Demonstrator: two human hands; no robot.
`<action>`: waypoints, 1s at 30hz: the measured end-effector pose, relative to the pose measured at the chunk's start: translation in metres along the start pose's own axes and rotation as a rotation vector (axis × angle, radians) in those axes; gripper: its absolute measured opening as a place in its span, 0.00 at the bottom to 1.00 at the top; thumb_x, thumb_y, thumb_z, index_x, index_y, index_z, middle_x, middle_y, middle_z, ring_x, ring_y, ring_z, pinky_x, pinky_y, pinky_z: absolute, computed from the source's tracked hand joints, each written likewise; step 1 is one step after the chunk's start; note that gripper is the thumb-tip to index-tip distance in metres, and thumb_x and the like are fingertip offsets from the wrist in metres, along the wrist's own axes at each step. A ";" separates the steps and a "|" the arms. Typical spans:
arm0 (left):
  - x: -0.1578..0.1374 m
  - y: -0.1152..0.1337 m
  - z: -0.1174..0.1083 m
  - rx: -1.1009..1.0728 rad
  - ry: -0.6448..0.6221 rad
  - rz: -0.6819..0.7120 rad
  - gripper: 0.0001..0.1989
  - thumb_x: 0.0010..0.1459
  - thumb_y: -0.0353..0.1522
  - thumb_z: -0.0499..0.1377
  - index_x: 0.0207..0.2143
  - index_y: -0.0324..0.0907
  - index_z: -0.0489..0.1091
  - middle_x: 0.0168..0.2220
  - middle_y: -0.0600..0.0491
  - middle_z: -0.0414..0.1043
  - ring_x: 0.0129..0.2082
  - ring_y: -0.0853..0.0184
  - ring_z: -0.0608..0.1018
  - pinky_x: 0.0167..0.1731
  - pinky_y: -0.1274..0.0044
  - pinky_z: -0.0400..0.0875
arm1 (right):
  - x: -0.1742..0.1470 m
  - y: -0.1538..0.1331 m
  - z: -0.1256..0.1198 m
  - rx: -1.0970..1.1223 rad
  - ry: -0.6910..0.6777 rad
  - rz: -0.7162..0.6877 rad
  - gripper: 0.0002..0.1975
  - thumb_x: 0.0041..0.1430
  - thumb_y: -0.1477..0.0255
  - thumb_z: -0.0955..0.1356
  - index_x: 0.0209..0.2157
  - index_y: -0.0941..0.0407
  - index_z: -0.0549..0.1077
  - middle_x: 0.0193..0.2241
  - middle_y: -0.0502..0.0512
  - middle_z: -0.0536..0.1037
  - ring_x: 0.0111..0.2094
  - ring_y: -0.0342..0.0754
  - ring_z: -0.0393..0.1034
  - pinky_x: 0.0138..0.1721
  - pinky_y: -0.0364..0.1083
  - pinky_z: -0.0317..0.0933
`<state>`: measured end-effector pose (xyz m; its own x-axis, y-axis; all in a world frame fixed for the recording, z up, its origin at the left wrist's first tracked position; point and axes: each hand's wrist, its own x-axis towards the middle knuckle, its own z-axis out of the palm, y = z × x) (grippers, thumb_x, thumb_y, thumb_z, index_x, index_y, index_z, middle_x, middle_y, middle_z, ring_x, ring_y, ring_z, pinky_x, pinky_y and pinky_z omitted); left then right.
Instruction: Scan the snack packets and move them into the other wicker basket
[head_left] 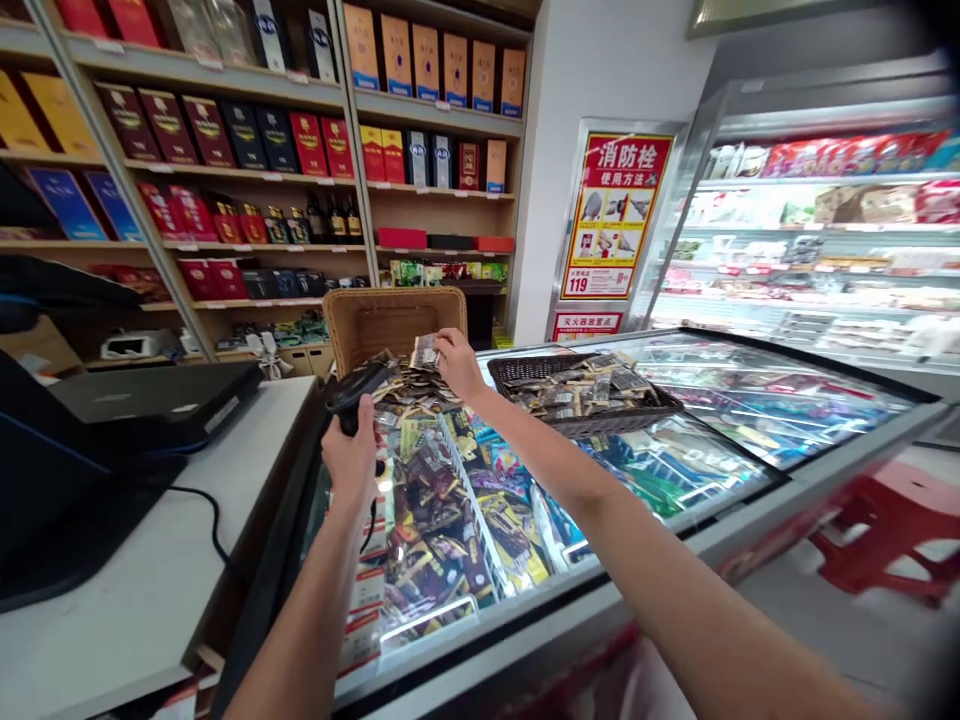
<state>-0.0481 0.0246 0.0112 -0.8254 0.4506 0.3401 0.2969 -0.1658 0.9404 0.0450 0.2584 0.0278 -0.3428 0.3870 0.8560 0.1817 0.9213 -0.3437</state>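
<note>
My left hand (351,452) is closed around the handle of a black handheld barcode scanner (355,388), whose head points away to the upper right. A small flat packet (425,352) with a printed label is pinched in my right hand (457,362). Just below and behind both hands is a tan wicker basket (397,300), tilted up at the back and holding many similar packets. To the right of my right hand, a dark woven basket (517,370) with more such packets rests on the glass top of a chest freezer (675,465).
Inside the freezer, a white wire divider (472,500) separates packaged goods. A white counter (112,590) with dark checkout equipment (52,470) stands at left. Shelves of boxed bottles (247,135) line the back. A refrigerated display (817,220) and a red stool (885,530) are at right.
</note>
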 end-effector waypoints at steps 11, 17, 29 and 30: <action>0.001 0.024 -0.018 0.004 -0.545 -0.033 0.25 0.51 0.53 0.71 0.28 0.43 0.70 0.21 0.55 0.70 0.18 0.72 0.68 0.16 0.81 0.60 | -0.126 -0.028 -0.077 0.269 0.345 0.264 0.09 0.63 0.76 0.65 0.30 0.51 0.74 0.45 0.61 0.80 0.51 0.54 0.77 0.53 0.53 0.72; -0.001 0.028 -0.021 0.193 -0.753 0.033 0.26 0.49 0.55 0.69 0.24 0.43 0.68 0.17 0.56 0.65 0.17 0.73 0.64 0.16 0.82 0.55 | -0.123 -0.016 -0.084 0.484 0.323 0.409 0.05 0.55 0.76 0.67 0.27 0.53 0.72 0.43 0.59 0.80 0.49 0.52 0.77 0.53 0.51 0.72; 0.000 0.034 -0.022 0.383 -0.776 0.116 0.31 0.46 0.62 0.66 0.21 0.44 0.66 0.15 0.57 0.64 0.17 0.72 0.63 0.18 0.79 0.56 | -0.127 -0.002 -0.095 0.505 0.319 0.435 0.06 0.52 0.76 0.65 0.29 0.52 0.73 0.47 0.60 0.80 0.51 0.53 0.76 0.53 0.52 0.72; 0.000 0.034 -0.022 0.391 -0.789 0.127 0.32 0.47 0.63 0.65 0.21 0.45 0.65 0.15 0.57 0.64 0.17 0.72 0.63 0.18 0.79 0.56 | -0.127 -0.002 -0.095 0.511 0.321 0.438 0.07 0.52 0.76 0.65 0.30 0.52 0.73 0.47 0.60 0.80 0.51 0.53 0.76 0.52 0.53 0.72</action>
<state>-0.0482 -0.0001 0.0434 -0.2464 0.9462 0.2096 0.6256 -0.0099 0.7801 0.1762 0.2040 -0.0434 -0.0372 0.7646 0.6434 -0.2379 0.6186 -0.7488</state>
